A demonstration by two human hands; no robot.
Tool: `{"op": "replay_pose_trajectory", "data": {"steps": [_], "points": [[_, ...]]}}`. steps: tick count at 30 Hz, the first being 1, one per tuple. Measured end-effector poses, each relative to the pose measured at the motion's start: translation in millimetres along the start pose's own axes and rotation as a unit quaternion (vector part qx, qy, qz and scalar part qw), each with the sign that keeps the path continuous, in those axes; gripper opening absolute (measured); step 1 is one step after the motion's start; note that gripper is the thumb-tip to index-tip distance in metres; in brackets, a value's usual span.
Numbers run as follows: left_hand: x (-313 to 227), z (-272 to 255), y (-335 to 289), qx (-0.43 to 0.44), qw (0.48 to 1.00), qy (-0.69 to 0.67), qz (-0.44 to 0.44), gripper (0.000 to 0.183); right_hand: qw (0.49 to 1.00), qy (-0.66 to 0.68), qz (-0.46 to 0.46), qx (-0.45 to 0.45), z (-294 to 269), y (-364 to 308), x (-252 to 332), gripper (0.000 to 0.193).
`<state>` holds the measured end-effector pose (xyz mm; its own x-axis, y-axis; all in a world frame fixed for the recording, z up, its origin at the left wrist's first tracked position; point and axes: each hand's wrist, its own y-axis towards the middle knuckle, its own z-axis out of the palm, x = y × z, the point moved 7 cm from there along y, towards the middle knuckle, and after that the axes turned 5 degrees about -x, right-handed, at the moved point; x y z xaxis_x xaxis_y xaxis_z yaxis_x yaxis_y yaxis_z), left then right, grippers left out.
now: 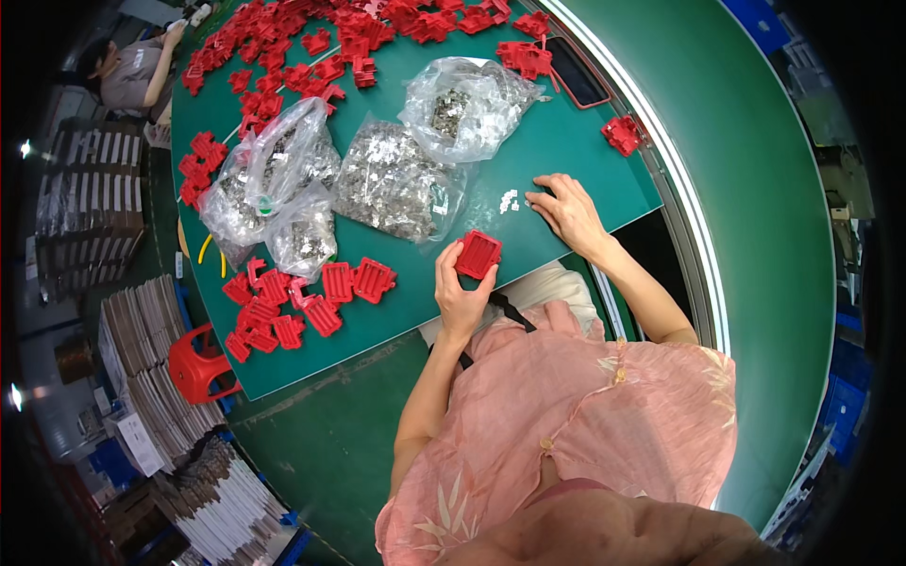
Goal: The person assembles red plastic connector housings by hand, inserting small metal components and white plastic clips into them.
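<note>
My left hand point(460, 291) grips a red rectangular plastic part point(480, 255) with parallel slots, close to the table's near edge. Thumb and fingers press on its sides, and its slotted face is up. To its right, my right hand point(571, 215) rests low over the green table beside a small scatter of shiny metal pieces point(509, 201). Its thumb and index finger come together, with a tiny bright piece showing at their tips. Behind the hands lies a clear plastic bag point(401, 179) full of small metal pieces.
More clear bags point(472, 108) of metal pieces stand further back and left point(283, 179). Red parts point(321, 316) lie at the near left, with a large heap point(255, 38) at the far left. A red-edged phone point(578, 71) lies far right. Another person point(132, 75) is beyond; a red stool point(198, 363) stands left.
</note>
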<state>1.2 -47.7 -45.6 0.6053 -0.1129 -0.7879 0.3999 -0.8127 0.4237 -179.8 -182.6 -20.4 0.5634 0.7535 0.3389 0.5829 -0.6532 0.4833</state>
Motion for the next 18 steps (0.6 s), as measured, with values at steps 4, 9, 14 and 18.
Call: {"op": "replay_pose_trajectory", "data": {"steps": [4, 9, 14, 18], "points": [[2, -1, 0, -0.021, 1.000, -0.002, -0.010, 0.062, 0.999, -0.009, -0.004, 0.035, 1, -15, 13, 0.031], [-1, -2, 1, -0.037, 0.999, -0.005, -0.013, 0.062, 0.998, 0.018, -0.023, 0.051, -6, -45, 42, 0.034], [-1, -4, 4, -0.048, 0.999, -0.003, -0.012, 0.062, 0.995, 0.066, -0.074, 0.026, -6, -55, 51, 0.031], [-1, -5, 5, -0.054, 0.998, 0.008, -0.018, 0.062, 0.994, 0.056, -0.095, 0.024, -3, -62, 49, 0.027]]}}
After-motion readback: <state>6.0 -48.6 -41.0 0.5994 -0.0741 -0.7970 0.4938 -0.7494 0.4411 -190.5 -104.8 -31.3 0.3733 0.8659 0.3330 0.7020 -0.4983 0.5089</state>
